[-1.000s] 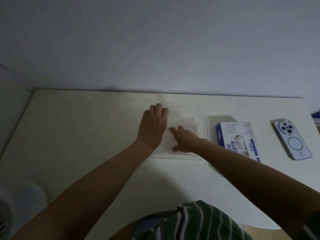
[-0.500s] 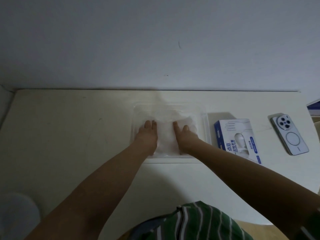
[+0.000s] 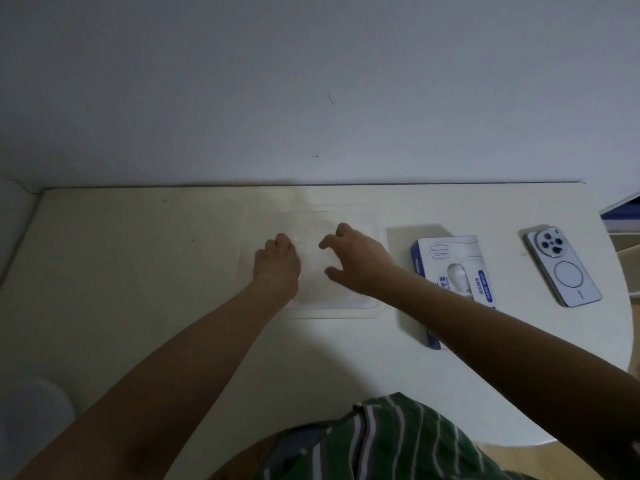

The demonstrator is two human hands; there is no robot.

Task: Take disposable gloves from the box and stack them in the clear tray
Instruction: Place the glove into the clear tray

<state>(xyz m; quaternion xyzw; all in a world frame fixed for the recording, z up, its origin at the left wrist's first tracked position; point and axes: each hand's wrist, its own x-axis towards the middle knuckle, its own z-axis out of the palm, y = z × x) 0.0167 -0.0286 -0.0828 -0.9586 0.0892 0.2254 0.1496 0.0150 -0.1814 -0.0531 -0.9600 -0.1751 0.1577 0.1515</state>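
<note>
Finding the next glove: the box sits to the right

Both hands are over the clear, flat plastic tray, which sits in the middle of the white table, closer to the far edge. A pale stack of thin see-through gloves lies in it, blurry between the hands.

The left hand has its fingers curled down on the left part of the tray. I cannot tell if it pinches a glove or just rests there. The right hand hangs above the right part with fingers bent and spread wide, and it looks like it holds nothing.

The blue and white cardboard glove box lies just beside the tray's right edge. Its long side runs from the far edge of the table toward the near edge, a bit slanted. Its oval hole faces up, with a white bit poking out. The right hand is much nearer, so I think it should go sideways to the hole.

A pale blue phone lies further right, near the table's round right edge, well apart from the box.
</note>
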